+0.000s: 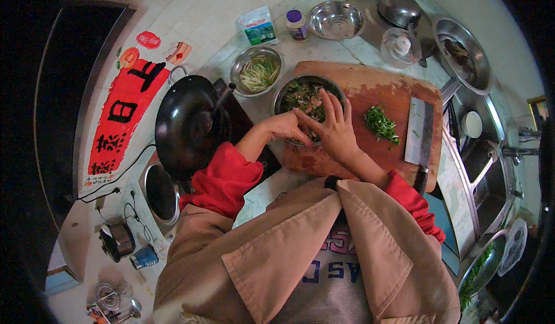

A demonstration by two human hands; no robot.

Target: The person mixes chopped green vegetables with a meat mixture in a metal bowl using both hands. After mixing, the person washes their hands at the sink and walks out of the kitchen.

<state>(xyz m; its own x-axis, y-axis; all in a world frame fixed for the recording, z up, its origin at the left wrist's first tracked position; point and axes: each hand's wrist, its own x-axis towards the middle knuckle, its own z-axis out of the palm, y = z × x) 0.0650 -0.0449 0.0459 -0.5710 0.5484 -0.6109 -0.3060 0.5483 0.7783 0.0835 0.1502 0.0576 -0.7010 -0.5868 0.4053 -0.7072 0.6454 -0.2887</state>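
A steel bowl (310, 77) stands at the left of a wooden cutting board (360, 77). It holds a dark green and pinkish chopped mixture (299, 96). Over the near side of this bowl, my left hand (286, 126) is bent inward, its fingertips partly hidden. My right hand (338, 129) has its fingers spread above the mixture, one of them meeting my left hand. No object shows in either hand, though what lies between the meeting fingers is hidden. Chopped green herbs (381, 124) lie on the board, left of a cleaver (415, 129).
A black wok (182, 124) with a ladle stands left, beside a bowl of pale shreds (260, 74). Behind are a bag (259, 27), a purple-lidded jar (297, 25) and a steel bowl (336, 20). A large basin (461, 55) and a sink (485, 163) lie right.
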